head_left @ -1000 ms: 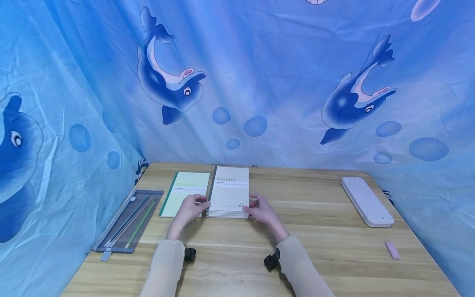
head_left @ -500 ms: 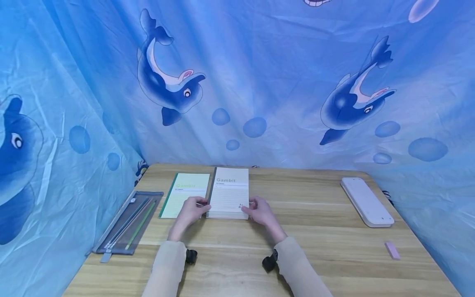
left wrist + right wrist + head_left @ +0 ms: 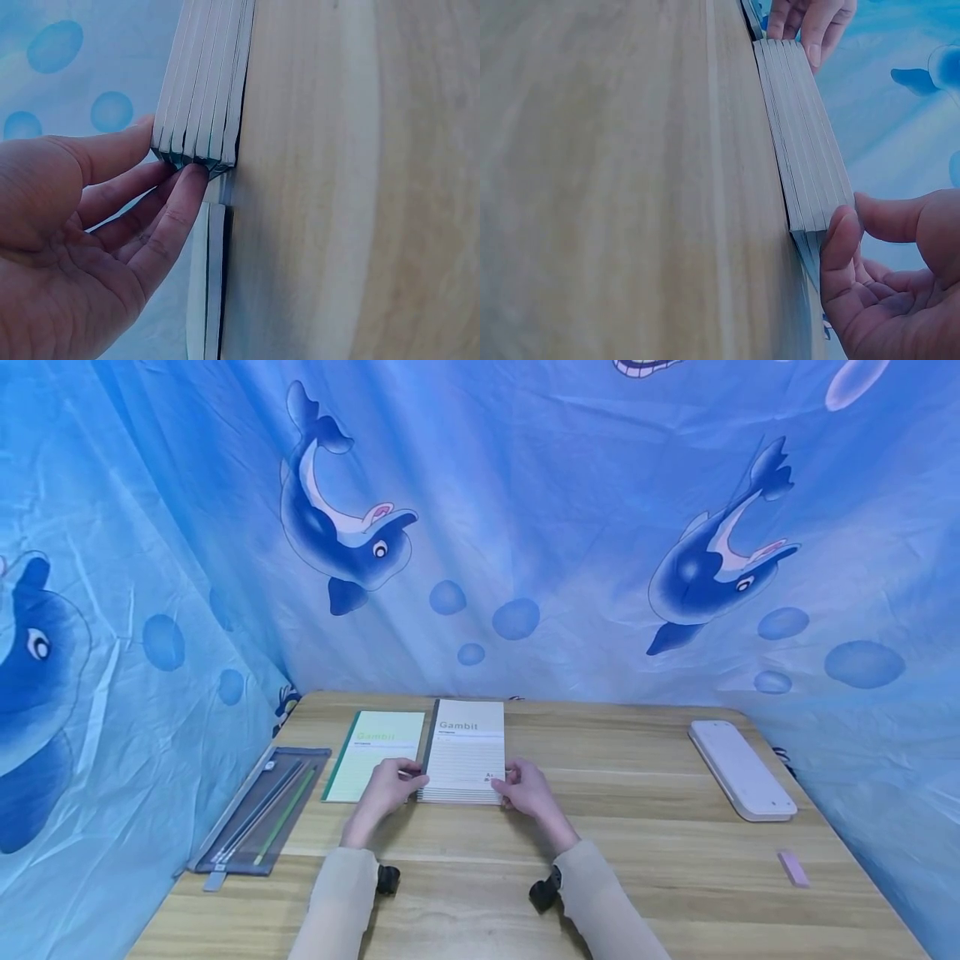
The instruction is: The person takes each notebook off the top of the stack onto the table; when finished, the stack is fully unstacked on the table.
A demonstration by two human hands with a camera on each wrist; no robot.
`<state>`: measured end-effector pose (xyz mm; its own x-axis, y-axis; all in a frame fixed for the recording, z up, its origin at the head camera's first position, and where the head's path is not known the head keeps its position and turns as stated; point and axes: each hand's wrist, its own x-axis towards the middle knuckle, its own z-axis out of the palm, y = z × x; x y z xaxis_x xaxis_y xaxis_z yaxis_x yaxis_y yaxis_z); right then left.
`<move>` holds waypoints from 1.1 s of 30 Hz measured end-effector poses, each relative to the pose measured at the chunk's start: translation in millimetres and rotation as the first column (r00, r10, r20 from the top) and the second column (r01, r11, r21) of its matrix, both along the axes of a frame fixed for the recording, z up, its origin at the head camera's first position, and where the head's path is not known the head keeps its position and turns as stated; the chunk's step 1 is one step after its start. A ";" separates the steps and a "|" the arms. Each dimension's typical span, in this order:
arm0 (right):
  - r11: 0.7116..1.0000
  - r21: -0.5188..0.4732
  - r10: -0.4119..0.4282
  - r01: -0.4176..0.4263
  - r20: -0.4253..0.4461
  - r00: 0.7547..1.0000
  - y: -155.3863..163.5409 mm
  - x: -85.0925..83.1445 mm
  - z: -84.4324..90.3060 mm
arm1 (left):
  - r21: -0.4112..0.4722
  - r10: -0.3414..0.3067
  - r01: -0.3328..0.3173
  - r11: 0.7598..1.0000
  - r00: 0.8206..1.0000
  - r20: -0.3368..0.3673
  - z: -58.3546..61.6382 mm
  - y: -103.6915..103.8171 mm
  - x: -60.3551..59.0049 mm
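The desk (image 3: 465, 902) lies beneath the stack of notebooks (image 3: 467, 760); full contact cannot be confirmed. The green-spined notebook (image 3: 378, 752) lies just left of the stack. The left hand (image 3: 385, 792) clamps the stack's near left corner, thumb uppermost; the right hand (image 3: 527, 789) clamps the near right corner likewise. Caution: uneven grip pressure could let lower notebooks slip from the stack; leftward movement could displace the green-spined notebook.

We see curtained-off writing spot; home or studio, we cannot tell. Dolphin-print curtain (image 3: 570, 527) beyond far edge of wood-grain table (image 3: 465, 893), notebook stack (image 3: 467, 756) nearby, pencil pouch (image 3: 273, 814) along left edge.
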<state>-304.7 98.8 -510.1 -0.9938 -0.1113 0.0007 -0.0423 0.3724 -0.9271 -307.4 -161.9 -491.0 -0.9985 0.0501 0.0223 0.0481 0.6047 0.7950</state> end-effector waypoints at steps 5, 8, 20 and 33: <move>1.000 -0.030 -0.007 0.008 0.023 1.000 0.5 0.5 -0.6 | -0.001 0.007 -0.007 1.000 1.000 -0.010 0.6 0.9 1.5; 0.999 -0.052 -0.011 0.013 0.044 0.999 1.1 1.5 0.6 | -0.001 0.010 -0.010 1.000 1.000 -0.019 0.9 1.3 2.2; 0.972 -0.230 -0.012 0.043 0.133 0.991 14.0 6.0 7.1 | -0.014 0.010 -0.011 1.000 1.000 -0.029 0.5 2.2 2.9; 0.921 -0.388 0.059 0.030 0.215 0.975 69.8 7.0 6.3 | 0.010 0.027 -0.027 1.000 1.000 -0.013 -1.2 3.5 1.8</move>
